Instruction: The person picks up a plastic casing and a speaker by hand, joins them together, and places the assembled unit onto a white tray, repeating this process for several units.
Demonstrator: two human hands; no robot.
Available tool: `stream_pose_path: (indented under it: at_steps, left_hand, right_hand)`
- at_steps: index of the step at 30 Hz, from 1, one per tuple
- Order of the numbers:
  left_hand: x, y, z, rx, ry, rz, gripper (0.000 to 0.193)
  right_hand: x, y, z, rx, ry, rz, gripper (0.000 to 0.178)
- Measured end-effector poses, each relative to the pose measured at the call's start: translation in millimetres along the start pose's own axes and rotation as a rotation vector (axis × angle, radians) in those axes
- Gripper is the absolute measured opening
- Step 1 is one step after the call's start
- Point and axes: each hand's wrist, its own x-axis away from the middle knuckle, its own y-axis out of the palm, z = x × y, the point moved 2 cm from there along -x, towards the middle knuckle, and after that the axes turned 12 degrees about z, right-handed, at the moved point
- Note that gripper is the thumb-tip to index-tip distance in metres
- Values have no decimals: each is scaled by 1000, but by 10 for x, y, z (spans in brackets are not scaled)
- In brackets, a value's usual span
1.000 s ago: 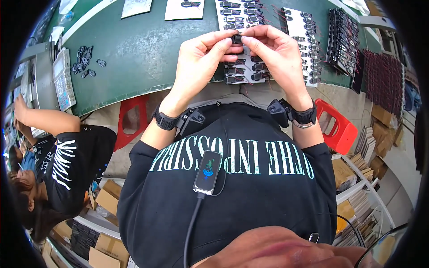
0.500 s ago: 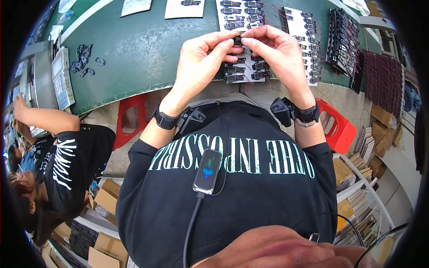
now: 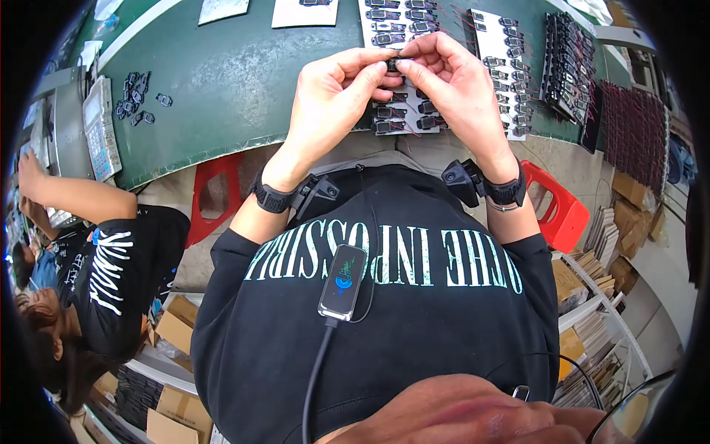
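Over the green table, my left hand (image 3: 329, 96) and my right hand (image 3: 462, 92) meet at their fingertips. Between the thumbs and forefingers of both is a small black module (image 3: 393, 66), mostly covered by the fingers. Each hand is closed in a pinch on it. Directly beneath them lies a white board (image 3: 412, 117) carrying columns of similar black modules (image 3: 390, 113) with light rectangular faces and thin red wires. My hands hide the middle of that board.
Right of my hands are a second loaded white board (image 3: 489, 46), a black stack of modules (image 3: 568, 70) and dark red wire bundles (image 3: 634, 122). Loose modules (image 3: 133, 92) lie left, near a keypad device (image 3: 102, 133). A co-worker (image 3: 133, 244) sits left; a red stool (image 3: 558, 214) stands right.
My right hand has shifted slightly up, its fingers curling differently around the small black module. My left hand has barely moved and keeps its pinch.
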Motion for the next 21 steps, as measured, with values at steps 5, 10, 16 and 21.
stream_pose_path:
  at_steps: [5,10,16,21]
  left_hand:
    - [-69,-44,62,-8,28,47,21]
    - [-133,-95,99,89,3,82,19]
    - [-106,-48,128,41,33,78,19]
    - [-63,20,112,-82,133,107,17]
  right_hand:
    - [-69,62,-172,45,-32,5,18]
    - [-148,54,-208,68,-96,28,21]
    - [-139,12,-126,-290,94,-66,23]
    - [-114,-6,-144,-254,43,-60,19]
